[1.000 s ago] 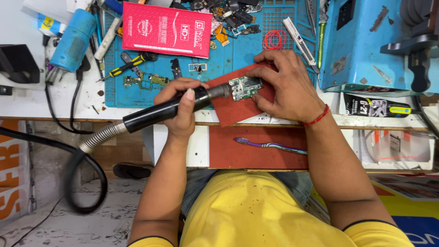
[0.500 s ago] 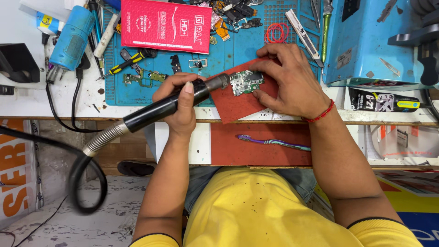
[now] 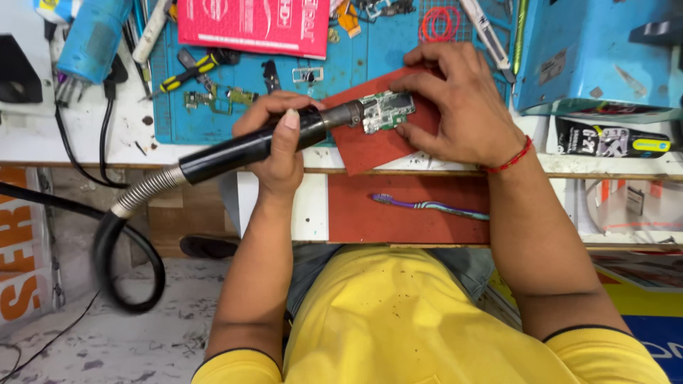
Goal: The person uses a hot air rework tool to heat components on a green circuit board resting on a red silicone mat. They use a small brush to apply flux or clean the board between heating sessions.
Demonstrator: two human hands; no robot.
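Pretty bright, even light from overhead, colors pop w/ no harsh glare, just a soft sheen on the black hot-air wand (image 3: 242,148). Shadows are short & soft, darkest under the bench edge by the floor (image 3: 92,341). Center's sharp, edges bend a bit from the wide lens, slight softness at corners.

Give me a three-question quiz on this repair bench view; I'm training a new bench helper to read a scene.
1. True or false: the left hand grips the black hot-air wand.
2. What lies on the lower red shelf: A a screwdriver, B a toothbrush, C tweezers?
3. What does the right hand steady on the red pad?

Key: 1 true. 2 B. 3 the small circuit board, at the wand's metal nozzle.
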